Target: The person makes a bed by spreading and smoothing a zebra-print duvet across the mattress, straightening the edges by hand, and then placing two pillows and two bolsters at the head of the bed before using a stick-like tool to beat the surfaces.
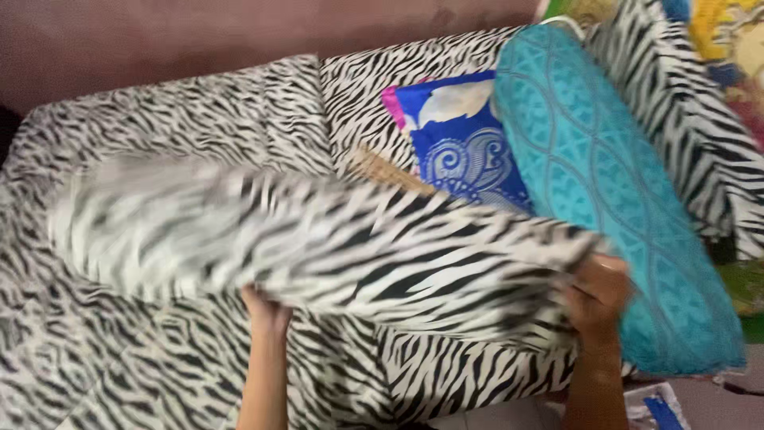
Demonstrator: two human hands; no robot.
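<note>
A long pillow in a black-and-white zebra-print cover (318, 239) is held up over a bed, blurred by motion. My left hand (267, 309) grips its lower edge near the middle, fingers partly hidden under the fabric. My right hand (597, 295) clutches the pillow's right end. Below lies the bed with a matching zebra-print sheet (119, 358).
A teal patterned bolster (613, 191) lies diagonally on the right of the bed. A blue pillow with white swirls (465, 143) sits behind it at the head. A brown wall (199, 32) runs along the far side. Colourful fabric (732, 48) shows at top right.
</note>
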